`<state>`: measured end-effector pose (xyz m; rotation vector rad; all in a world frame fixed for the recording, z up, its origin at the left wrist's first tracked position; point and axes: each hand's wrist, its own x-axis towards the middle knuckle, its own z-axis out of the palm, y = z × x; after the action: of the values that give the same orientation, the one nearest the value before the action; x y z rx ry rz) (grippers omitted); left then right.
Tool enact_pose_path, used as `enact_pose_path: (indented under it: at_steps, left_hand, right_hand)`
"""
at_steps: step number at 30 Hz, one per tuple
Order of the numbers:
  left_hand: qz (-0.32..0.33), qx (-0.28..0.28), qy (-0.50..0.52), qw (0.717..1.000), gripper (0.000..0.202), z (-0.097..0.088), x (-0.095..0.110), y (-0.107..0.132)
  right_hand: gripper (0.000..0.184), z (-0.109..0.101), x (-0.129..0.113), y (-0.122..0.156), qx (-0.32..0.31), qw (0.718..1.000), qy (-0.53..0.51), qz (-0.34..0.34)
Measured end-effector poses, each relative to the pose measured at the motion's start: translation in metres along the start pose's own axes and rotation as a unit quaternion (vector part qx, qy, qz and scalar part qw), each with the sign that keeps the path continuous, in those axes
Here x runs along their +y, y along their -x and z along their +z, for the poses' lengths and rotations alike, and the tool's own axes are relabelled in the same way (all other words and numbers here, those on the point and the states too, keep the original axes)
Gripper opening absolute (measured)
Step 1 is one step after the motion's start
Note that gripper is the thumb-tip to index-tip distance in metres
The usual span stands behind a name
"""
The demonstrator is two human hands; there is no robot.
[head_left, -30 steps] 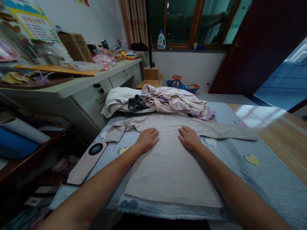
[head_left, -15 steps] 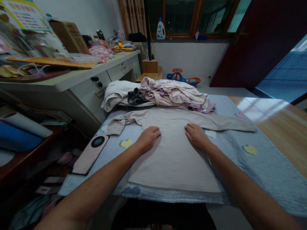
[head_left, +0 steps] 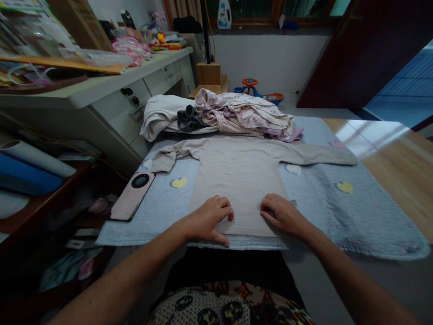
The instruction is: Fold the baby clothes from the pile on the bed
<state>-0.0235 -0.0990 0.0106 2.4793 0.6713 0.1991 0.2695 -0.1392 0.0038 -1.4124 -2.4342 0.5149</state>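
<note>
On a wooden table (head_left: 399, 171), a quilted blanket (head_left: 368, 221); on the blanket, a long-sleeved shirt (head_left: 241, 189) laid flat, sleeves out to both sides. Behind the shirt, a heap of clothes (head_left: 243, 113). Left of the shirt, a phone (head_left: 131, 203) at the blanket's edge; farther left, a desk with drawers (head_left: 108, 101). Beyond the heap, a ride-on toy (head_left: 252, 85) on the floor.

Under my fingers (head_left: 223, 215) lies a striped knit cotton top (head_left: 241, 189), soft and matt. Beneath it is a quilted cloth throw (head_left: 372, 221), matt and slightly rough, and beyond that the wood table (head_left: 399, 158) has a smooth, glossy varnish.
</note>
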Motion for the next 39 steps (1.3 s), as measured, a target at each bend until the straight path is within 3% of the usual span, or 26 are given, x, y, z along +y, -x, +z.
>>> enact_pose_path:
  at_steps: [4, 8, 13, 18, 22, 26, 29, 32, 35, 39]
  left_hand:
    - [-0.008, 0.008, -0.020, 1.000, 0.034, 0.002, 0.007, 0.004]
    - [-0.014, 0.042, -0.003, 0.999, 0.019, 0.005, 0.007, 0.007]
    - [-0.037, 0.070, 0.021, 0.997, 0.010, 0.009, 0.001, 0.003]
    - [-0.058, 0.077, 0.014, 0.995, 0.012, 0.013, -0.004, 0.002]
    - [-0.070, 0.035, 0.018, 0.997, 0.023, 0.005, 0.000, 0.008]
    - [-0.059, -0.058, 0.052, 0.995, 0.025, -0.020, 0.000, 0.006]
    - [-0.075, -0.073, 0.073, 0.992, 0.030, -0.041, -0.018, -0.011]
    - [-0.101, 0.005, 0.026, 0.995, 0.024, -0.060, -0.054, -0.043]
    - [-0.160, 0.092, -0.072, 0.980, 0.025, -0.073, -0.097, -0.079]
    - [-0.218, 0.144, -0.168, 0.951, 0.027, -0.086, -0.139, -0.118]
  right_hand:
    - [0.009, 0.001, -0.017, 0.005, -0.025, 0.999, -0.023, -0.032]
    - [0.033, 0.001, -0.030, 0.013, -0.042, 0.998, -0.019, -0.053]
    - [0.017, 0.004, -0.025, 0.016, -0.027, 0.998, -0.037, -0.040]
    - [0.022, 0.007, -0.016, 0.015, -0.008, 0.997, -0.077, -0.010]
    - [0.028, -0.002, -0.017, 0.013, -0.041, 0.996, -0.081, -0.021]
    - [0.010, -0.024, -0.012, -0.003, -0.120, 0.986, -0.115, -0.019]
    - [0.015, -0.039, 0.009, -0.033, -0.093, 0.989, -0.111, 0.019]
    - [0.014, -0.046, 0.046, -0.076, -0.007, 0.998, -0.046, 0.043]
    - [0.018, -0.047, 0.084, -0.120, 0.088, 0.991, 0.056, 0.085]
    - [0.027, -0.044, 0.118, -0.163, 0.111, 0.971, 0.135, 0.165]
